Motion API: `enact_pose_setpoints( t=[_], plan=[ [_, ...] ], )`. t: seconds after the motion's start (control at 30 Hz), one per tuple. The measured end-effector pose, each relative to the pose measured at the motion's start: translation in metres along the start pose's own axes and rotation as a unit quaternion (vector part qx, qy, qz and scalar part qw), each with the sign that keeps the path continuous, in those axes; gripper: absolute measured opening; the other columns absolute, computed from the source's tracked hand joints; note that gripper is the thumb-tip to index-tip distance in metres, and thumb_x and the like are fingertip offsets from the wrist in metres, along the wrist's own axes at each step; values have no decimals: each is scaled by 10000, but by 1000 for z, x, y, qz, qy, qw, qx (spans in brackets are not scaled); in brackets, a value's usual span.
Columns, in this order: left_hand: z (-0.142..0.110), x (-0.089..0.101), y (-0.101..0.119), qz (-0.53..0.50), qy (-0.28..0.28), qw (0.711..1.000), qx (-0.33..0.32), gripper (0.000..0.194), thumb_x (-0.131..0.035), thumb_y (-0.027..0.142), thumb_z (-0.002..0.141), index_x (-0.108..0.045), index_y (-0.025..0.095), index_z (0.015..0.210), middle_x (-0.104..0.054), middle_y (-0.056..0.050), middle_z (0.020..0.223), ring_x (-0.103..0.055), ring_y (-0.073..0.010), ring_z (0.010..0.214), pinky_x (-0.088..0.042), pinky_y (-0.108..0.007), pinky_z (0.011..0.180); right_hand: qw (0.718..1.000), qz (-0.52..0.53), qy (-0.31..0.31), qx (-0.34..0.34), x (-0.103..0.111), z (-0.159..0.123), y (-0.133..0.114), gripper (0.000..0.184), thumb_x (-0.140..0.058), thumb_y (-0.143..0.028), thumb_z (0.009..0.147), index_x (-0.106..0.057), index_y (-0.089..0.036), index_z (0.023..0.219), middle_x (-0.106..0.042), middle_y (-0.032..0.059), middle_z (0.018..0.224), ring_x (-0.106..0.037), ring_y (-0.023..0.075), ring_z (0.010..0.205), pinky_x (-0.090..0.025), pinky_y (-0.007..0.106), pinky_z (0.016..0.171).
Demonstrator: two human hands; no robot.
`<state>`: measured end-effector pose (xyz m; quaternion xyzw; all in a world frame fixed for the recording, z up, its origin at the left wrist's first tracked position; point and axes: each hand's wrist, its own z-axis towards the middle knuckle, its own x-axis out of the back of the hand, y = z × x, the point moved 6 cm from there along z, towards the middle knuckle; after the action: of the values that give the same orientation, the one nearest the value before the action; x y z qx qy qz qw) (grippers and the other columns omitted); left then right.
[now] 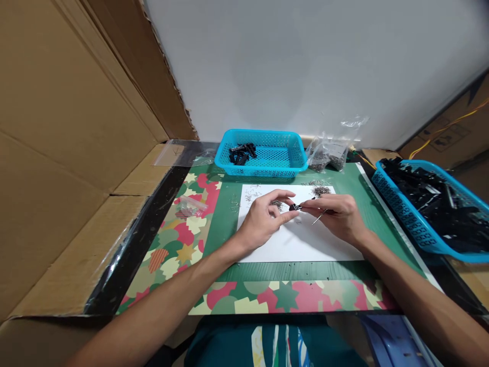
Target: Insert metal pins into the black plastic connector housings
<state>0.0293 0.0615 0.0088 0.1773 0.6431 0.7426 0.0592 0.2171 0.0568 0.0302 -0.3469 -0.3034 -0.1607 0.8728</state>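
Over a white sheet of paper (305,244), my left hand (260,219) pinches a small black part (293,207) between thumb and fingertips. From the right, my right hand (340,214) meets it, fingers closed around a thin metal tool (318,219) whose shaft slants down below the fingers. The right fingertips touch or nearly touch the black part; the exact contact is too small to make out. Behind the hands lie a dark pile of tiny metal pins (321,191) and more scattered pins (252,193) at the sheet's upper left.
A blue basket (263,171) with some black parts stands at the back. Another blue basket (405,214), heaped with black parts, is at right. Clear bags (330,153) of small metal pieces sit behind. Cardboard (57,127) walls the left side. A small plastic bag (191,206) lies left.
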Motion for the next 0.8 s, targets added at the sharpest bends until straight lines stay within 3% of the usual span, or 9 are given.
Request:
enact_pose_setpoints(
  t=[0.13,0.27,0.43,0.53,0.67,0.8],
  plan=[
    [-2,6,2,137,43,988,-57,198,-808,339,878,-780,190,1005,-786,-26,948,-556,-84,567,-449,-232,560,998,26,-39,-42,-2,3,3,134,-695,-259,968,-824,-225,958,-767,27,778,-632,134,612,-435,259,554],
    [-5,5,2,253,55,959,-118,155,-807,274,880,-807,221,1026,-814,-13,977,-643,-121,643,-510,-261,647,987,68,-90,-111,-1,6,11,234,-591,-369,1043,-775,-225,1064,-743,60,958,-644,170,787,-469,281,649],
    [-5,3,-2,305,51,945,-109,167,-808,259,874,-818,222,1036,-828,-15,988,-717,-161,701,-567,-304,716,994,15,-47,-101,7,9,20,309,-529,-429,1063,-784,-255,1075,-625,93,1055,-614,241,1011,-494,385,880],
    [-5,1,-3,310,43,944,-101,165,-812,251,864,-822,216,1024,-832,-12,984,-744,-180,735,-584,-315,722,992,7,-7,-128,10,9,23,311,-576,-441,1039,-782,-222,963,-658,87,976,-623,228,902,-486,365,800],
    [-6,-1,-3,318,38,940,-120,165,-800,248,865,-819,218,1026,-833,-5,991,-778,-200,809,-602,-316,739,971,129,-18,-203,-4,7,22,350,-601,-416,1028,-711,-182,793,-695,42,731,-634,179,687,-470,309,666],
    [-8,-4,-3,337,35,929,-152,164,-768,249,891,-811,209,1044,-833,-14,1017,-795,-236,922,-614,-339,779,960,186,-19,-209,-22,6,16,309,-611,-398,1021,-688,-184,812,-711,37,780,-651,172,718,-499,294,695]
  ],
)
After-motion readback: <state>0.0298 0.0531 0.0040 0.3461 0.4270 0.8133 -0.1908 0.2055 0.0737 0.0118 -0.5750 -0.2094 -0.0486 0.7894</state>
